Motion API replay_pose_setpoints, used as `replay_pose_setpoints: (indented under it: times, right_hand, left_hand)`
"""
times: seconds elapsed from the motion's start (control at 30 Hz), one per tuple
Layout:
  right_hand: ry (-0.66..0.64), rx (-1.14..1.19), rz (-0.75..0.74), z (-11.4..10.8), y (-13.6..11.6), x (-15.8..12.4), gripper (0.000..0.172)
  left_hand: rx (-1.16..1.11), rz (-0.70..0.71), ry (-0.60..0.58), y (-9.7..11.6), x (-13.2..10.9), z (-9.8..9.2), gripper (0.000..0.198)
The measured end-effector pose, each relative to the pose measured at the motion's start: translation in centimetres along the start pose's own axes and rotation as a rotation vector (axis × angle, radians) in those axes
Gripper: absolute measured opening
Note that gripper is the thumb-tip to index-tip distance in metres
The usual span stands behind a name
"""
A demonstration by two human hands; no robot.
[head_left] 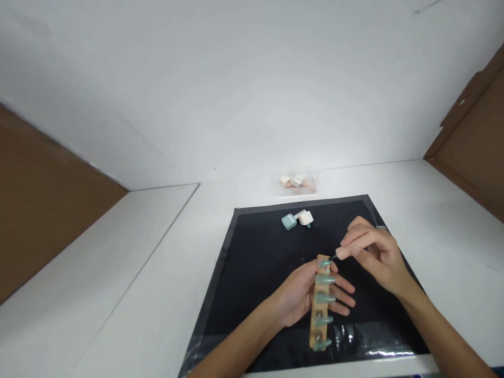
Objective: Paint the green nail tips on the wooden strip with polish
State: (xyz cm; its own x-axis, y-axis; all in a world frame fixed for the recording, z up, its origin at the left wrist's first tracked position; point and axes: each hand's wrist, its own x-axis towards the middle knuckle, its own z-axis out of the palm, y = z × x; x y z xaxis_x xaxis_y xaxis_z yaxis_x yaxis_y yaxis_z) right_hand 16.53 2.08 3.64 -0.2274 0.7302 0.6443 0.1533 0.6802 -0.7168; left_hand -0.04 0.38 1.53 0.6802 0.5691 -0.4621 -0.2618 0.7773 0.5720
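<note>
Brush (333, 258) in right-hand fingers (348, 247) — tip on top nail (324, 263) of left-held strip (319, 310).

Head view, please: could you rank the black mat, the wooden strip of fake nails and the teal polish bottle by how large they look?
1. black mat, by far the largest.
2. wooden strip of fake nails, held by the left hand.
3. teal polish bottle, smallest, though it lies farther from the camera.

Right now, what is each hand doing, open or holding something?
Left hand: holding the wooden strip of green fake nails.
Right hand: fingers pinched on a small polish brush at the top nail.
</note>
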Motion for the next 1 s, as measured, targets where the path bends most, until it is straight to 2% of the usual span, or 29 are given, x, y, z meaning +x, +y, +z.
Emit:
replay_pose_setpoints:
  times: [0.07,0.2,0.37,0.5,0.67,0.8,0.93,1.0]
  right_hand:
    - [-0.033,0.027,0.012,0.0,0.0,0.0,0.021]
    - [0.021,0.026,0.042,0.0,0.0,0.0,0.02]
    - [-0.06,0.073,0.007,0.0,0.0,0.0,0.016]
    - [0.023,0.057,0.013,0.1,0.0,0.0,0.018]
    - [-0.051,0.104,0.001,0.2,0.0,0.0,0.016]
    - [0.053,0.054,0.023,0.2,-0.1,0.0,0.019]
    - [-0.036,0.107,-0.023,0.3,-0.3,0.1,0.018]
    - [-0.011,0.053,0.004,0.3,-0.3,0.1,0.019]
  left_hand:
    - [0.043,0.028,0.042,0.1,0.0,0.2,0.025]
    - [0.098,0.139,0.056,-0.4,0.2,0.0,0.031]
    - [0.213,0.276,0.102,-1.0,0.2,-0.5,0.043]
    - [0.337,0.337,0.141,-0.8,-0.2,-0.3,0.041]
    - [0.604,0.456,0.229,-0.3,-0.6,-0.1,0.035]
    - [0.673,0.515,0.242,-0.4,-0.7,-0.5,0.034]
    - [0.839,0.577,0.329,-0.5,-0.8,-0.8,0.032]
    - [0.848,0.588,0.328,-0.5,-0.8,-0.9,0.032]
